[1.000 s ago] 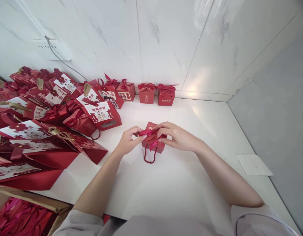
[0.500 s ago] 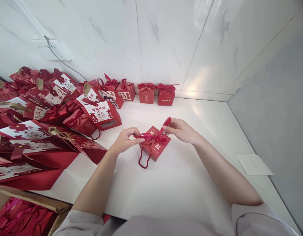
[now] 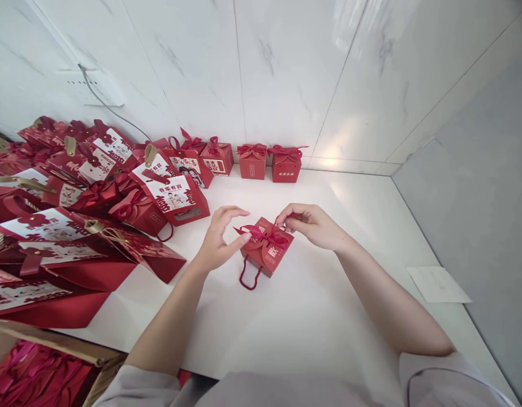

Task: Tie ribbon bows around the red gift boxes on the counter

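"What is the left hand [image 3: 216, 240] doing?"

"Its thumb and pointing finger are spread wide apart, like a big letter C. The thumb tip is right by the ribbon [image 3: 266, 235], but I can't tell if it touches."

"And the right hand [image 3: 314, 226]?"

"That one is pinching. Its thumb and pointing finger are together on one end of the ribbon."

"So where is the red box [image 3: 271, 255]?"

"On the white table [image 3: 311, 316], between the two hands. The ribbon makes a bow on its top. A dark red cord handle [image 3: 242, 279] sticks out below the left thumb, on the side near the person."

"What else is around?"

"Left of the left hand is a big heap of red bags [image 3: 169, 195]. Past both hands, by the wall [image 3: 281, 73], stand two small boxes [image 3: 253, 165] with bows. A white sheet [image 3: 439, 284] lies to the right of the right hand."
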A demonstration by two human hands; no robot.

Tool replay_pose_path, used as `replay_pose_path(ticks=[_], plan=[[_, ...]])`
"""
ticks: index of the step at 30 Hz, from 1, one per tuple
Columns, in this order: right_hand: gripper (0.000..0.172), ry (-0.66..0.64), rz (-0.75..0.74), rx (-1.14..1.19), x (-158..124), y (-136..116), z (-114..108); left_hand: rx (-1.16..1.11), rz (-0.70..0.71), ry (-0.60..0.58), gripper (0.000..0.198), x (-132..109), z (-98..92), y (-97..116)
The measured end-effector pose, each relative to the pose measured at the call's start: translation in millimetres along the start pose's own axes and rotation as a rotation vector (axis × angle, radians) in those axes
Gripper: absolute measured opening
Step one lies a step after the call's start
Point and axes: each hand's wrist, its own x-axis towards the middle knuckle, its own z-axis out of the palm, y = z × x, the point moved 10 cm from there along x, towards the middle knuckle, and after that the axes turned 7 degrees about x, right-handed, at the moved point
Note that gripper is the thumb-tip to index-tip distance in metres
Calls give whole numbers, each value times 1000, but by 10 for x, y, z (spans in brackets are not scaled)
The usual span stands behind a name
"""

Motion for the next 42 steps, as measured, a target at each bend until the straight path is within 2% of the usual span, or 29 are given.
replay_pose_path(ticks=[2,4,9,11,14,16,18,20,22,26,29,34,39,42], plan=[[21,-37,-32,0,-52,-116,71,104,71,-19,27,-19,102,192],[20,-21,-89,-95,-97,-230,96,163,92,-51,19,-33,211,291],[6,182,-309,-392,-189,-481,27,205,39,-80,10,-25,319,279],[18,215,-306,-393,-191,-467,-6,180,28,-76,8,-18,318,260],[47,187,-176,-338,-140,-303,-36,138,15,-71,6,-17,324,230],[59,170,-111,-309,-106,-199,-50,116,7,-69,6,-21,339,211],[53,157,-95,-299,-77,-143,-52,104,8,-62,6,-27,354,198],[37,119,-85,-287,-54,-103,-23,100,12,-48,5,-32,360,189],[27,81,-55,-268,-50,-72,4,100,13,-31,5,-37,358,181],[32,12,25,-327,-75,-25,25,90,4,-7,5,-44,340,159],[20,-28,22,-404,-76,-14,36,78,4,-25,5,-44,341,155],[20,-25,-126,-467,-59,-117,94,72,12,-67,6,-45,344,171],[18,-10,-343,-530,-142,-380,228,92,14,-71,7,-54,345,196],[15,-2,-415,-539,-225,-517,297,106,9,-48,7,-52,337,196]])
